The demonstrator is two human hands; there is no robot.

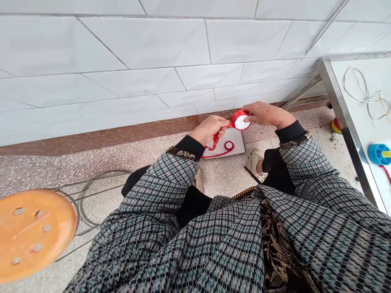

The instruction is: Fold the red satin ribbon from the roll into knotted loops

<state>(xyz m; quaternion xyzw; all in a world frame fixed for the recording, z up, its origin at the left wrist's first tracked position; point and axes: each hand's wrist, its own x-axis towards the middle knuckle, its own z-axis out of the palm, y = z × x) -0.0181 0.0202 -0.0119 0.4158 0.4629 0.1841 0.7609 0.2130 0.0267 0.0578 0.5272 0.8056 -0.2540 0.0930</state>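
Right hand (pixel 265 114) grasping the red tape roll (pixel 242 121) by its rim, held above the floor (pixel 221 177) near the tiled wall (pixel 171 44). Left hand (pixel 210 129) clamped on a red strip (pixel 215 140), just beside the roll. White panel (pixel 240 143) on the floor below, red coil (pixel 229 145) lying on it. Worktop (pixel 352 106) off to the right.

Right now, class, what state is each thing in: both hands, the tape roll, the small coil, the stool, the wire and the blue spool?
Left hand: fingers closed on a red strip
Right hand: closed around the roll
Red tape roll: held above the floor
Small red coil: partly unrolled
Orange stool: upright
Wire: loosely looped
Blue spool: on the table
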